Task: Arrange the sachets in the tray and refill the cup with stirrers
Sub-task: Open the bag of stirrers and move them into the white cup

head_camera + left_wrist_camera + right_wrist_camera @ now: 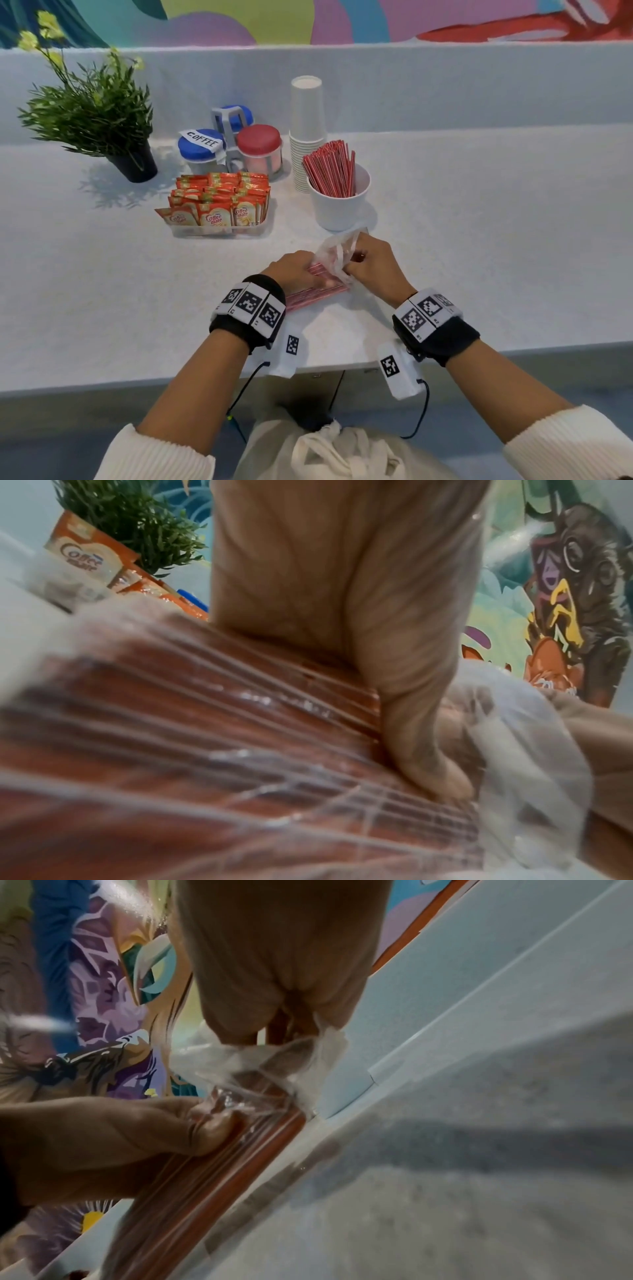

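Bagged stirrers (pixel 317 286) flat on tabletop (pixel 479 240), long axis near-left to far-right, both hands gripping: left hand (pixel 296 272), right hand (pixel 371 265).

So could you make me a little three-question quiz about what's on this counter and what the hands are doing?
1. True or false: the white cup already holds some red stirrers.
2. Which hand presses the clear bag of stirrers flat on the counter? A) left hand B) right hand C) neither
3. Fill in: the Coffee mate sachets stand in a clear ____.

Key
1. True.
2. A; the right hand pulls at the bag's open end.
3. Tray.
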`<state>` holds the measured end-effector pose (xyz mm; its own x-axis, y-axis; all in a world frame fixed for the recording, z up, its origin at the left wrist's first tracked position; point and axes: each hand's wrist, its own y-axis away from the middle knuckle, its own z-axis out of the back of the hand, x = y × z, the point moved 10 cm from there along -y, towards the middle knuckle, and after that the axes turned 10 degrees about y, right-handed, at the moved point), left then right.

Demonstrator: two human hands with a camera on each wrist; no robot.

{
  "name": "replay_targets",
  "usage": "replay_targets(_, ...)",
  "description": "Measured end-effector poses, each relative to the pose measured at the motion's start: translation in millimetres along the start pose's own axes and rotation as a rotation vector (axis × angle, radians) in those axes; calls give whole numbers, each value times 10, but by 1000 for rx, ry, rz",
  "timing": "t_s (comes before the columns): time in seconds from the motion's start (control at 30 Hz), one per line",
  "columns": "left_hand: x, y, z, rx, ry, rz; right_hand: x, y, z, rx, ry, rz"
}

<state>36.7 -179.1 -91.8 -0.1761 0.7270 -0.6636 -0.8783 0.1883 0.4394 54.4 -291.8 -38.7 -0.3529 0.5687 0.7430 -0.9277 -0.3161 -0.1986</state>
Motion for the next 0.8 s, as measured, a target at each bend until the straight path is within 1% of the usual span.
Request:
replay_targets(0.1,-15,18,30,-7,38,-16,-91,-45,23,17,-39,-26)
replay_targets(0.17,-8,22,78,-28,72,-24,-206,-84,85,28,-98,-92)
replay_targets(0.23,-11,9,128,-46,29,-35,-297,-103,94,82,-167,-155)
replay_targets(0.27,-24,7,144,-49,-1,-37,-310,-104,60,129,-170,-175)
replay_targets(0.33,-60,-13,150,-46,-61,-41,-294,-101,-53,223,-104,-179)
replay_targets(0.4,-94,-21,120,-31,-94,-44,-263,-101,-139,253,-66,-160)
replay_targets(0.47,-97,-27,93,-18,-68,-50,-302,-124,-124,195,-113,-184)
replay_targets(0.53,-50,-34,73,5,-41,-37,-387,-132,-49,128,-212,-262)
replay_targets(0.6,36,-33,43,39,-39,0,-431,-139,30,97,-279,-312)
replay_targets(0.73,157,-29,-3,78,-51,54,-445,-176,199,21,-380,-320)
replay_targets(0.8,154,-57,-15,84,-47,54,-439,-161,132,40,-496,-349)
